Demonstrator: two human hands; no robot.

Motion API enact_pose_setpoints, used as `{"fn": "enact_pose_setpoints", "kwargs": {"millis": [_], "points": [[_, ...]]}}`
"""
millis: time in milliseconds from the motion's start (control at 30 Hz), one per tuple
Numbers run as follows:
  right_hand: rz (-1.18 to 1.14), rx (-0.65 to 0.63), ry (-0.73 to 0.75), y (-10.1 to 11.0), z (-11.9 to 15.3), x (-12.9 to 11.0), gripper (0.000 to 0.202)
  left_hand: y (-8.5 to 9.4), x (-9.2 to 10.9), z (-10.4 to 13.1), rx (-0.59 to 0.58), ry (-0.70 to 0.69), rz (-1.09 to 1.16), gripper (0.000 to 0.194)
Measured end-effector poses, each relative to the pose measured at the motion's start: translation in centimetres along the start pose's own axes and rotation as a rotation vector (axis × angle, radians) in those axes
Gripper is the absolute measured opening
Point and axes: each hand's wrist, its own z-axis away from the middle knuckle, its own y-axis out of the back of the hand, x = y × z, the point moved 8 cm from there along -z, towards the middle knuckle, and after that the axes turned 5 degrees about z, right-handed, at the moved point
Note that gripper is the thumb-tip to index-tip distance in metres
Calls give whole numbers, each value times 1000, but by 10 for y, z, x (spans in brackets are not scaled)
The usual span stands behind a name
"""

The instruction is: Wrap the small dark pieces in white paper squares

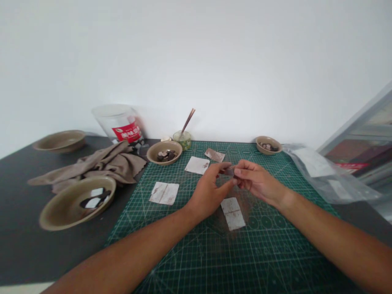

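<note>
My left hand point(211, 185) and my right hand point(252, 177) meet above the green cutting mat point(196, 249). Between their fingertips is a small greyish piece point(229, 171), mostly covered, so its kind does not show. Both hands are closed in a pinch around it. Just below them lies a creased white paper piece point(233, 214) with brown smudges. Another creased paper piece point(164, 193) is to the left of my left hand. Beyond the hands are a flatter white paper piece point(197, 164) and a brownish one point(214, 155).
Left of the mat stand a large bowl point(58, 210) with dark and white pieces, a brown cloth point(104, 163) and a clear plastic tub point(114, 122). Farther back are a small bowl point(153, 155), a glass with sticks point(185, 143) and another bowl point(268, 151). Right lies a plastic bag point(324, 179).
</note>
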Motion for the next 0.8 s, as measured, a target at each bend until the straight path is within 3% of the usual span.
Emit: {"fn": "enact_pose_setpoints", "kwargs": {"millis": [167,333,467,800], "points": [[-155,-25,-1,-16,-1,16,32,5,10,2,14,-124,6,26],[-250,-41,-10,-23,9,24,30,8,13,4,28,-140,22,27],[-306,-45,-28,-25,20,23,24,4,18,6,-37,-197,25,22],[156,87,104,-7,27,14,23,1,14,4,-63,-169,-27,22]]}}
